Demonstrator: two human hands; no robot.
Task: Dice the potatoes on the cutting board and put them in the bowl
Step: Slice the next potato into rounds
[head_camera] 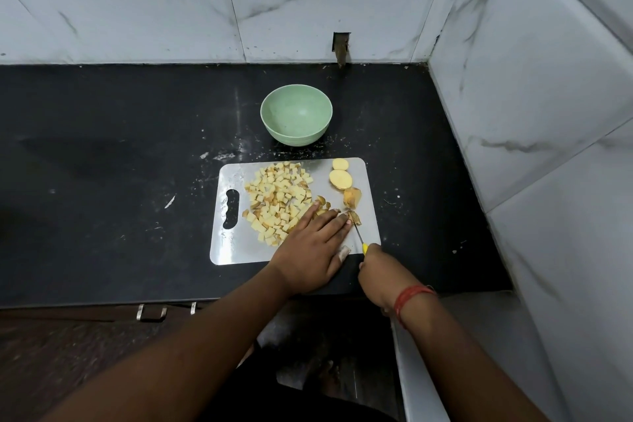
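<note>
Two hands over the cutting board (239,250): left hand (313,250) fingers flat on potato pieces (352,216), right hand (380,271) fingers around knife (359,238)

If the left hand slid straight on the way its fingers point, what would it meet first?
Probably the potato piece at the left hand's fingertips, beside the knife; beyond it the chunk, though depth is unclear.

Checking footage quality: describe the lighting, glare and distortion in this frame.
Head view: even, soft light; a pale glare streak on the black countertop left of the green bowl; wide-angle bending of the wall tiles at right; diced potato sharp; a dim shadow at left.
</note>
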